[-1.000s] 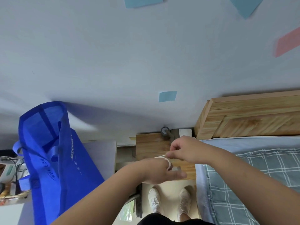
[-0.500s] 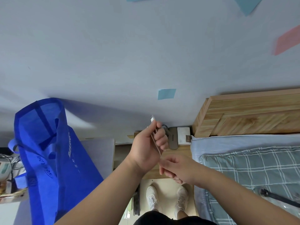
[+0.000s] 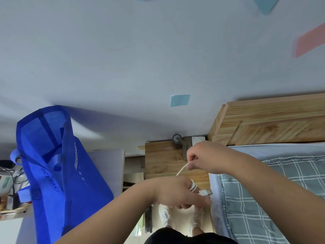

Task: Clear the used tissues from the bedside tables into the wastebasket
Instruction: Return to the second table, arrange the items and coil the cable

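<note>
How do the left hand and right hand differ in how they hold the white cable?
The left hand has the white cable looped round its fingers; the right hand only pinches one strand. The left hand's fingers stretch out towards the bed; the right hand's are curled tight. The left hand sits lower in view than the right hand. Both hold the same cable above the bedside table.

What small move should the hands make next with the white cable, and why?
Probably the right hand should carry its stretch of white cable once more round the fingers of the left hand. Loops already sit round those fingers with the plug end beside them, and a loose length runs up to the right hand's pinch above the bedside table.
</note>
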`<state>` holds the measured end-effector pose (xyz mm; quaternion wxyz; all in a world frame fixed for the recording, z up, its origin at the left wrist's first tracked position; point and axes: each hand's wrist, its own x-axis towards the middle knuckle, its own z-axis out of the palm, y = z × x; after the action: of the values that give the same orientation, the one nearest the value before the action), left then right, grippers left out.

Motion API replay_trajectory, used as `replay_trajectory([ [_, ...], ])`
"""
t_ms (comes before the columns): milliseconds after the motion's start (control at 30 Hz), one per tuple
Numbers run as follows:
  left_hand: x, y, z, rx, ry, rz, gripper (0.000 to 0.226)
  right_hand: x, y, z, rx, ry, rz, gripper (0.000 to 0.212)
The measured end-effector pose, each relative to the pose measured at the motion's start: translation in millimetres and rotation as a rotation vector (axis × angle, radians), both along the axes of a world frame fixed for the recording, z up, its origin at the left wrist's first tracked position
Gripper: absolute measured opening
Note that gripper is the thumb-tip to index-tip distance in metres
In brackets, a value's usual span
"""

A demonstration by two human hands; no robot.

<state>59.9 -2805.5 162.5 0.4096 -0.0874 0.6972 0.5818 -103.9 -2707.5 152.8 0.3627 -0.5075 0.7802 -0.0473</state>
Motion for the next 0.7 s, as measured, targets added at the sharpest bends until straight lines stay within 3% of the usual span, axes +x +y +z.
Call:
replay_trajectory([
  [100,2,-4,-12,-0.114,-0.059,0.147,0.076,9,-1,10,-0.129,-0.08,-0.126,0.025],
  [233,7,-19,-29,0.092,-0.035,0.487,0.086,28,10,11,-0.216,-0.149,-0.239,0.022],
  [333,6,-21,-39,0.203,0.04,0.793,0.074,43,21,1,-0.311,-0.268,-0.375,0.013],
  [433,0,-20,-42,0.349,0.086,1.074,0.046,64,30,-13,-0.422,-0.422,-0.546,0.008],
  [500,-4,-18,-38,0.479,0.12,1.15,0.036,75,34,-20,-0.461,-0.46,-0.633,0.007],
  [567,-5,-17,-33,0.587,0.127,1.19,0.043,80,36,-24,-0.493,-0.563,-0.757,0.007],
  [700,-6,-18,-23,0.717,0.128,1.215,0.049,80,32,-24,-0.478,-0.953,-0.959,0.016],
])
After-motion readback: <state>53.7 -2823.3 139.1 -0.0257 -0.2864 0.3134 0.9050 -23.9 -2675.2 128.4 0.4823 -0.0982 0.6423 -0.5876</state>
